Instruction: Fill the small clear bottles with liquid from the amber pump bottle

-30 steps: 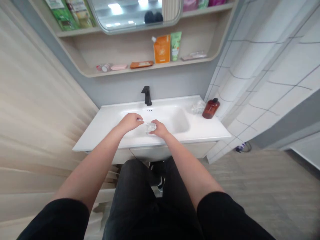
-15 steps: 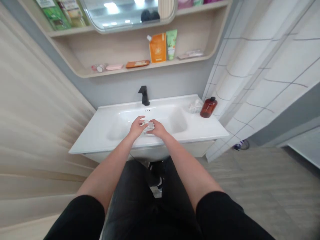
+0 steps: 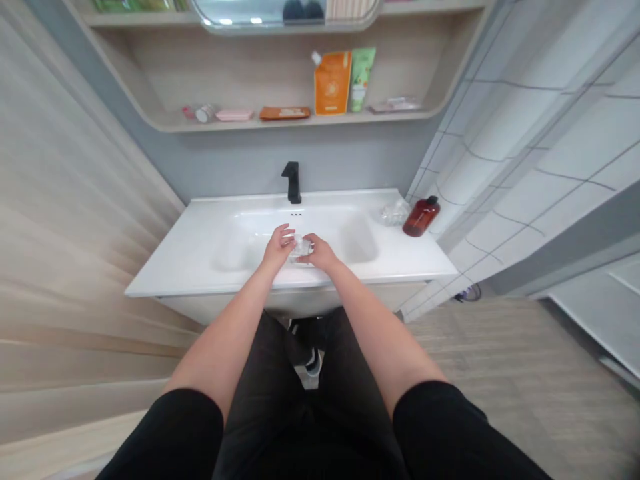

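Observation:
Both my hands meet over the front of a white sink basin (image 3: 235, 247). Between them is a small clear glass object (image 3: 301, 245), too small to name with certainty. My right hand (image 3: 320, 253) grips it from the right with curled fingers. My left hand (image 3: 279, 245) touches it from the left, fingers bent around its edge. A black faucet (image 3: 293, 181) stands at the back of the basin, directly beyond my hands.
A brown pump bottle (image 3: 421, 217) and a clear dish (image 3: 395, 213) sit at the counter's right rear. The shelf above holds an orange pouch (image 3: 332, 83), a green tube (image 3: 361, 78) and small items. A tiled wall stands at right, a striped curtain at left.
My left hand has moved right from the basin's middle to join the right hand on the clear object. The view has shifted slightly downward.

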The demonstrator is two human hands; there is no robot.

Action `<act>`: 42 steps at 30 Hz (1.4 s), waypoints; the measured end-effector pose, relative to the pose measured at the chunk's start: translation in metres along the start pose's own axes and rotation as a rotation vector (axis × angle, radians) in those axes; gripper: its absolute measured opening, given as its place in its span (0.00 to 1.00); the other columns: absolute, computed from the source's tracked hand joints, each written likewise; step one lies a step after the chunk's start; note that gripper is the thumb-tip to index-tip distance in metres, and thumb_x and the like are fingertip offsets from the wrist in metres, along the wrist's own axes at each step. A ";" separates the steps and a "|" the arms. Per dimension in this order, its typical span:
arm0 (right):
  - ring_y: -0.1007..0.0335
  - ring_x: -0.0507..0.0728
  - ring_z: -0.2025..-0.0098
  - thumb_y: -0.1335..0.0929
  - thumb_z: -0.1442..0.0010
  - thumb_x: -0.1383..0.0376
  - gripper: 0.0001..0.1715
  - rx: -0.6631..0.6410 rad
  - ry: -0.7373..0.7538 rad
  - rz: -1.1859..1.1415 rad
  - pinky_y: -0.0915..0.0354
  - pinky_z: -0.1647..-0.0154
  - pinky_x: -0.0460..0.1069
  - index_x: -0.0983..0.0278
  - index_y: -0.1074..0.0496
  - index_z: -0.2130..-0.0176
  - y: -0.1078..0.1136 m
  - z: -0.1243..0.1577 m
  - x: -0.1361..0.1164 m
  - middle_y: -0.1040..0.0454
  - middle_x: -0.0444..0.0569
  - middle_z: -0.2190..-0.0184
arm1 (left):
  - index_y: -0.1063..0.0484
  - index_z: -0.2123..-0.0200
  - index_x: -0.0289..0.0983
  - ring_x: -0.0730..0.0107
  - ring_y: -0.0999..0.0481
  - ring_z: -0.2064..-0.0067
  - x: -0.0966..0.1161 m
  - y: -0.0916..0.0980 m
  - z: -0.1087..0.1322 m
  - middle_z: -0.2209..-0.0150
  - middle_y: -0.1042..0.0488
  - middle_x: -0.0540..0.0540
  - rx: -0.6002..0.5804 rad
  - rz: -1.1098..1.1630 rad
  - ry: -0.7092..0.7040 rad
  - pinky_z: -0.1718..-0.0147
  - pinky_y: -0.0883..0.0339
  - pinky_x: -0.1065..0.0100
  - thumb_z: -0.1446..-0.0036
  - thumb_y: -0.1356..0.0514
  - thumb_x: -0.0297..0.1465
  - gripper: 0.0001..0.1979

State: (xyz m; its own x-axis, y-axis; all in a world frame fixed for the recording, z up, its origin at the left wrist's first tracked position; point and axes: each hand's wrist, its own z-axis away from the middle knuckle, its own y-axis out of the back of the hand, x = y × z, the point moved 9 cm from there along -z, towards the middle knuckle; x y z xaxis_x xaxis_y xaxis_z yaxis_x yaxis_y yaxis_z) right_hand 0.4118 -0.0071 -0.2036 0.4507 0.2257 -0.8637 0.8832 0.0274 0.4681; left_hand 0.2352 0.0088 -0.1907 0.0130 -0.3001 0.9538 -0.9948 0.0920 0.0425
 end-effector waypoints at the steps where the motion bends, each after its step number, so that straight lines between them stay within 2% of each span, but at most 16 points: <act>1: 0.23 0.59 0.58 0.14 0.58 0.58 0.41 -0.008 0.002 0.001 0.27 0.50 0.54 0.56 0.26 0.48 -0.001 0.000 0.000 0.20 0.41 0.57 | 0.31 0.35 0.43 0.53 0.17 0.46 -0.001 -0.001 0.000 0.40 0.21 0.37 0.010 -0.018 0.002 0.43 0.22 0.49 0.51 0.26 0.34 0.40; 3: 0.24 0.59 0.58 0.14 0.59 0.58 0.41 -0.016 0.001 0.007 0.27 0.52 0.54 0.56 0.26 0.49 -0.001 0.001 -0.001 0.20 0.41 0.58 | 0.30 0.36 0.43 0.55 0.16 0.47 -0.004 -0.002 -0.001 0.41 0.21 0.37 0.024 -0.037 0.003 0.44 0.21 0.49 0.53 0.25 0.32 0.40; 7: 0.24 0.58 0.59 0.14 0.60 0.59 0.43 -0.014 -0.028 0.008 0.27 0.53 0.53 0.57 0.27 0.48 0.001 0.001 0.000 0.20 0.42 0.58 | 0.29 0.37 0.42 0.55 0.16 0.46 -0.003 -0.005 -0.002 0.42 0.21 0.38 -0.013 0.012 -0.027 0.42 0.22 0.47 0.46 0.31 0.32 0.32; 13: 0.24 0.58 0.59 0.14 0.59 0.57 0.43 -0.013 -0.015 0.045 0.27 0.52 0.54 0.57 0.26 0.47 0.000 0.002 -0.001 0.20 0.42 0.58 | 0.29 0.37 0.43 0.56 0.17 0.47 -0.002 -0.005 0.002 0.40 0.22 0.37 0.011 -0.083 -0.003 0.43 0.23 0.50 0.54 0.24 0.32 0.39; 17: 0.23 0.58 0.58 0.14 0.60 0.58 0.42 -0.011 -0.042 0.017 0.26 0.52 0.53 0.57 0.27 0.48 0.001 0.002 -0.001 0.19 0.42 0.57 | 0.27 0.40 0.42 0.58 0.17 0.47 0.002 -0.005 0.001 0.42 0.20 0.39 -0.012 -0.014 -0.009 0.42 0.23 0.51 0.47 0.31 0.32 0.30; 19: 0.22 0.58 0.58 0.14 0.58 0.60 0.41 -0.023 -0.049 0.002 0.25 0.51 0.53 0.57 0.27 0.47 0.001 0.003 -0.001 0.20 0.41 0.58 | 0.27 0.42 0.42 0.58 0.17 0.47 0.004 -0.005 0.000 0.43 0.20 0.39 -0.031 0.018 -0.009 0.42 0.23 0.51 0.48 0.32 0.32 0.28; 24: 0.21 0.60 0.54 0.14 0.58 0.60 0.40 -0.013 -0.007 0.029 0.26 0.45 0.56 0.57 0.26 0.48 0.002 0.004 -0.007 0.19 0.44 0.53 | 0.27 0.41 0.42 0.56 0.18 0.47 0.004 -0.004 0.003 0.41 0.21 0.38 0.014 -0.093 0.019 0.42 0.23 0.50 0.56 0.24 0.31 0.37; 29: 0.21 0.60 0.54 0.14 0.58 0.61 0.42 -0.022 -0.042 0.019 0.25 0.47 0.55 0.58 0.26 0.46 0.001 0.004 -0.003 0.18 0.44 0.53 | 0.28 0.41 0.42 0.58 0.16 0.48 0.005 -0.003 0.002 0.43 0.22 0.39 0.008 0.002 0.018 0.43 0.22 0.50 0.51 0.30 0.30 0.32; 31: 0.21 0.60 0.56 0.14 0.57 0.61 0.43 -0.023 -0.055 0.011 0.25 0.48 0.55 0.58 0.26 0.45 0.002 0.004 -0.002 0.18 0.44 0.54 | 0.28 0.40 0.42 0.57 0.17 0.47 0.007 -0.005 0.003 0.44 0.22 0.40 -0.009 0.008 0.007 0.43 0.22 0.50 0.51 0.29 0.30 0.33; 35: 0.20 0.62 0.52 0.14 0.59 0.61 0.42 -0.026 -0.017 0.055 0.26 0.43 0.57 0.58 0.24 0.47 0.002 0.005 -0.007 0.18 0.46 0.51 | 0.25 0.43 0.44 0.56 0.19 0.46 0.008 -0.005 0.006 0.52 0.21 0.45 0.027 -0.148 0.019 0.43 0.22 0.52 0.57 0.23 0.31 0.36; 38: 0.20 0.63 0.49 0.13 0.59 0.61 0.41 -0.028 -0.003 0.063 0.26 0.41 0.58 0.58 0.24 0.47 0.001 0.005 -0.008 0.18 0.47 0.50 | 0.25 0.44 0.43 0.58 0.19 0.50 0.010 -0.002 0.007 0.57 0.23 0.47 0.046 -0.137 0.024 0.45 0.22 0.53 0.54 0.25 0.30 0.32; 42: 0.20 0.61 0.53 0.14 0.57 0.61 0.42 -0.021 -0.040 0.023 0.25 0.46 0.56 0.58 0.24 0.45 0.001 0.004 -0.002 0.18 0.45 0.51 | 0.26 0.42 0.43 0.60 0.18 0.51 0.013 -0.002 0.005 0.57 0.23 0.48 0.027 -0.050 0.003 0.43 0.22 0.53 0.53 0.29 0.28 0.32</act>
State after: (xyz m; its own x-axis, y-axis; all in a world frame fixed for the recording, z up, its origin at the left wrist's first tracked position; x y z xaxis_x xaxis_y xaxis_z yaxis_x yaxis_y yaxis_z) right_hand 0.4120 -0.0114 -0.2019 0.4759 0.1874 -0.8593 0.8700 0.0431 0.4912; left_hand 0.2364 -0.0003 -0.1802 0.0629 -0.3006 0.9517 -0.9953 0.0517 0.0821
